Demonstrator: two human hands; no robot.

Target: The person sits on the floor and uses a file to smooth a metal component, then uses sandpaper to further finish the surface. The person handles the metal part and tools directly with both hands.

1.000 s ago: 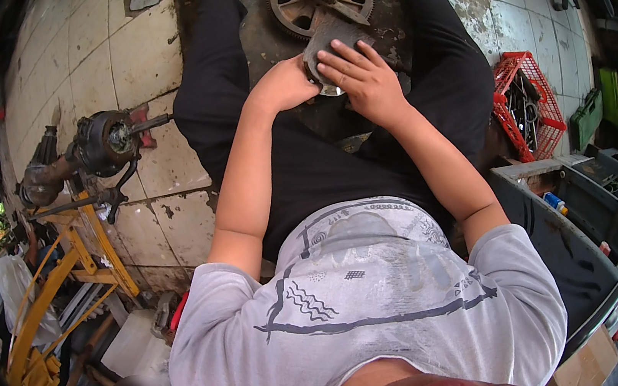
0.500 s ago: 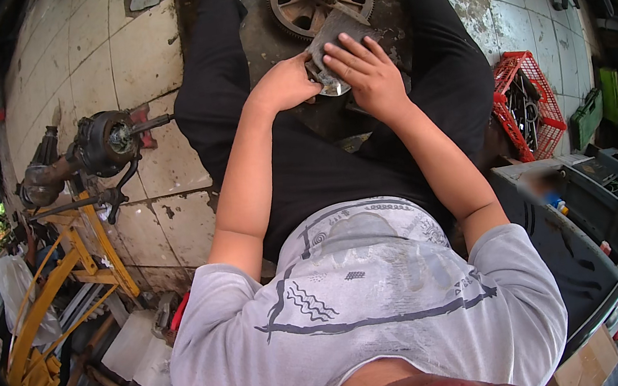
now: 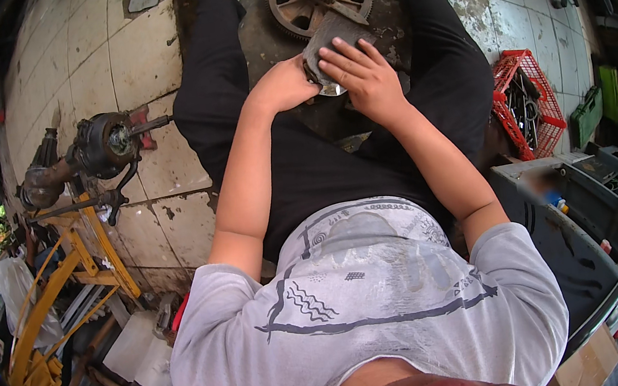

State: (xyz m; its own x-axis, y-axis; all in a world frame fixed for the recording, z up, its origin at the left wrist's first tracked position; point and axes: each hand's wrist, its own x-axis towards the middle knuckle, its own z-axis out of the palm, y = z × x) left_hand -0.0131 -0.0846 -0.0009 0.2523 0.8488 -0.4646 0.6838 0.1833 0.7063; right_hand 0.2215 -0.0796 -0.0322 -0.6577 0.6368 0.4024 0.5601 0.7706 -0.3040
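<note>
Between my legs, a dark grey, flat, roughly rectangular piece (image 3: 328,36) is held at a slant; its exact kind cannot be made out. At its near end a shiny metal edge (image 3: 333,90) shows. My left hand (image 3: 284,86) grips the piece's left side, thumb and fingers curled at the edge. On its upper face my right hand (image 3: 366,78) lies flat, fingers stretched out and slightly apart. Just beyond, a rusty spoked wheel with a toothed rim (image 3: 291,1) rests on the floor, partly covered by the piece's far end.
To the left stands a greasy axle housing (image 3: 99,145) on a yellow frame (image 3: 104,249). At right are a red plastic basket (image 3: 502,103) of tools and a grey compartmented bin (image 3: 562,247). Worn tiles (image 3: 145,51) cover the floor.
My right hand has slid slightly left and toward me over the grey piece. The piece has shifted slightly left; my left hand keeps its grip.
</note>
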